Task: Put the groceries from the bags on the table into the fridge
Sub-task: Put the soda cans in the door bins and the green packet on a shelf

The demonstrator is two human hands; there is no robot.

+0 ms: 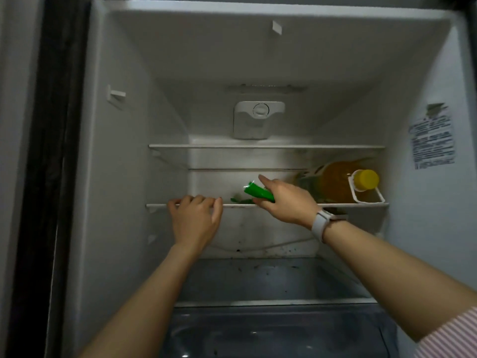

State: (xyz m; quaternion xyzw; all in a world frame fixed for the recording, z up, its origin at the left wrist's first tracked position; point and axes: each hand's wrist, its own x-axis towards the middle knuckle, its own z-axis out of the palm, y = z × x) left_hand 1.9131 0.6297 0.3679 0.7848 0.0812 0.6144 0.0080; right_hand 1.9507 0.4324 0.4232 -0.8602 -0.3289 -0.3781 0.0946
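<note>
Fridge (124, 177) open; left hand (196, 218) grips shelf edge (237, 205), right hand (284, 200) holds green packet (258, 192).

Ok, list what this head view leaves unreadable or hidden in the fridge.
- Green packet: the right hand covers its near end; label too blurred to read.
- Sticker on the right wall: print too small.
- Oil bottle: label dim behind the upper glass shelf.
- Bottom drawer: cut by the lower edge, contents dark.

Green packet (259, 193) tilted above middle shelf (335, 204), oil bottle (338, 180) lying right
</note>
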